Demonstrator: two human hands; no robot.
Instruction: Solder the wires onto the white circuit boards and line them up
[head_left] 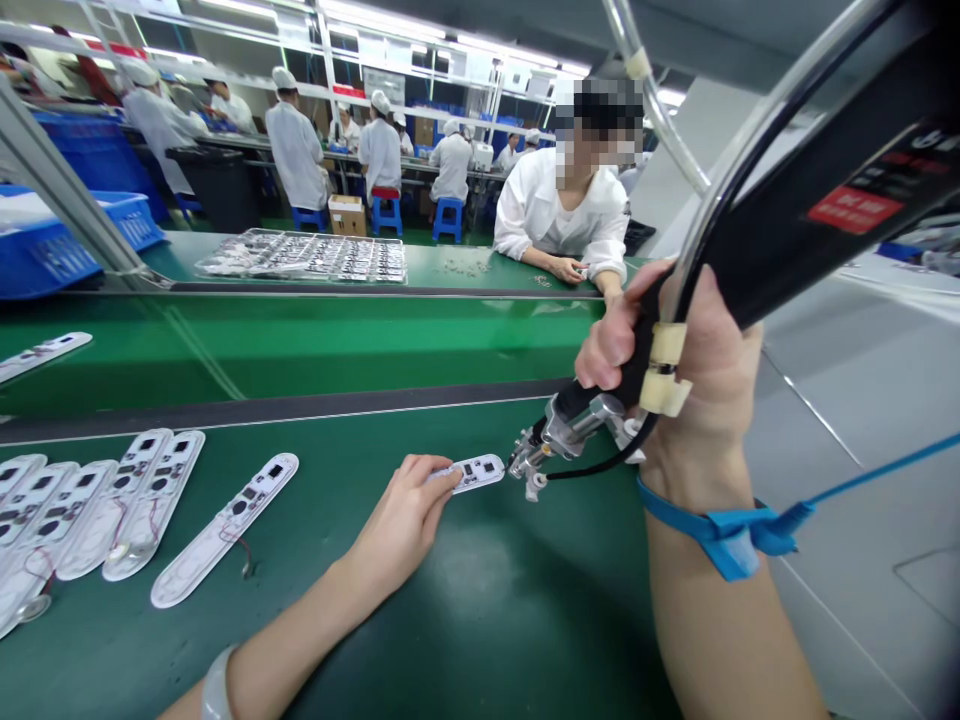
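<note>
My left hand (403,512) is closed on a narrow white plastic casing (480,472) with a small circuit board in it, holding it low over the green work surface. My palm and fingers hide its near end. Wrapped round the black body of a powered screwdriver (787,235) is my right hand (712,365). Its metal tip assembly (551,440) points down and left, close to the far end of the casing; whether the two touch, I cannot tell. A clear tube and a thin black hose run along the screwdriver. A blue strap (731,530) circles my right wrist.
On the left lie a single white casing (225,530) with loose wires and several more in an overlapping row (90,515). Beyond runs a green belt (360,340) carrying another casing (46,355). Across it are filled trays (300,257), a blue crate (124,222) and a co-worker (517,210).
</note>
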